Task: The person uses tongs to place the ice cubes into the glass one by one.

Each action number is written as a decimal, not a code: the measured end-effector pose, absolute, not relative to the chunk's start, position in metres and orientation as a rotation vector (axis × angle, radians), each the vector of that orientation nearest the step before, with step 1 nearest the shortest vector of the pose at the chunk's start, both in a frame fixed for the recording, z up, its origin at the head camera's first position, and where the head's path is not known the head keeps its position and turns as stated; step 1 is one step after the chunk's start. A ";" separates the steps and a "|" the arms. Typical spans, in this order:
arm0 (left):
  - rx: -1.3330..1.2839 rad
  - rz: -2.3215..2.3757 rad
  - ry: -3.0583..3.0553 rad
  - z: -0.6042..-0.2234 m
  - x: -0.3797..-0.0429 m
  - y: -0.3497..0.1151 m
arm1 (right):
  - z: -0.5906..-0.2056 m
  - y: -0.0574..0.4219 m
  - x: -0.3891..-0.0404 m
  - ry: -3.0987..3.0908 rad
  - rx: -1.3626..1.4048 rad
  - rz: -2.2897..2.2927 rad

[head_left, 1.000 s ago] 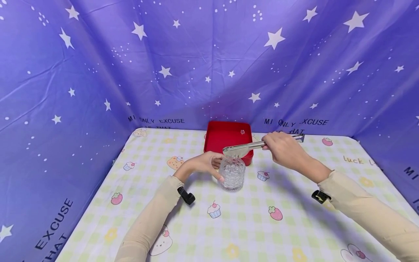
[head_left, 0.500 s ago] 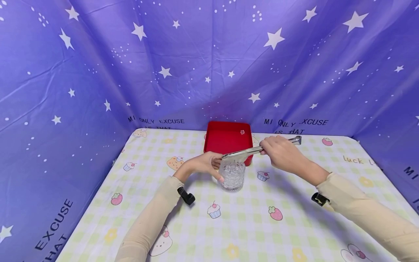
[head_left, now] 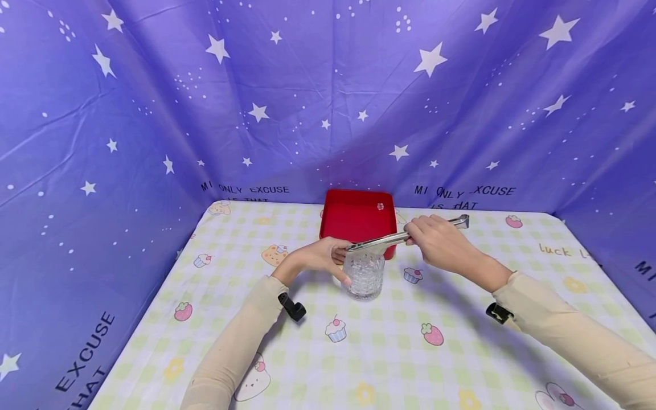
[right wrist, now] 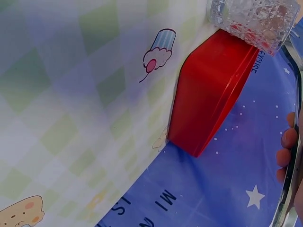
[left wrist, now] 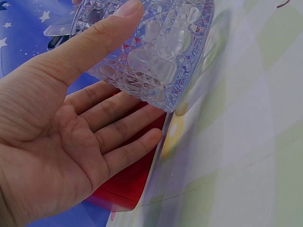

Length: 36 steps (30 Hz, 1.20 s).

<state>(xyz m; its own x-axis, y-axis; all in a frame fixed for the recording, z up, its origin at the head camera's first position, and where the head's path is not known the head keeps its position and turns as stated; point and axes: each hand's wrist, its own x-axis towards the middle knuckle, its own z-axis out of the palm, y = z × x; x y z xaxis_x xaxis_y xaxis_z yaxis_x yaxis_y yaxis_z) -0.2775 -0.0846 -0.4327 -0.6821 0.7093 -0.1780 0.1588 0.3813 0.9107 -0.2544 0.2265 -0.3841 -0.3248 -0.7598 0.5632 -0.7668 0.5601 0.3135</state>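
A clear cut-glass tumbler (head_left: 365, 278) stands upright on the cloth near the middle of the table. My left hand (head_left: 322, 259) holds its left side, thumb across the near face and fingers behind. Clear rounded pieces (left wrist: 165, 40) show through the tumbler's patterned wall in the left wrist view. In my right hand (head_left: 435, 239) is a pair of metal tongs (head_left: 392, 239), gripped around the middle and slanting down to the left. The pale head of the tongs overlaps the tumbler's mouth in the head view; what lies between the tips is hidden.
Just behind the tumbler sits a square red box (head_left: 356, 213), its inside partly visible. A checked cloth (head_left: 302, 364) with printed cupcakes and strawberries covers the table. Blue star-patterned curtains (head_left: 328, 85) enclose the back and sides.
My right hand has lowered and shifted slightly left, bringing the head of the tongs down to the tumbler's mouth. The left hand and tumbler have stayed in place.
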 end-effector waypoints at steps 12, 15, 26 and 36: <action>0.738 1.281 2.089 -0.433 -0.278 -0.084 | -0.386 0.225 -0.254 -2.121 1.215 0.019; 0.733 1.286 2.088 -0.434 -0.278 -0.084 | -0.386 0.225 -0.254 -2.115 1.215 0.018; 0.783 1.314 2.048 -0.432 -0.278 -0.085 | -0.376 0.220 -0.264 -2.067 1.081 0.011; 0.853 1.347 1.987 -0.433 -0.279 -0.084 | -0.368 0.214 -0.293 -2.082 0.805 -0.113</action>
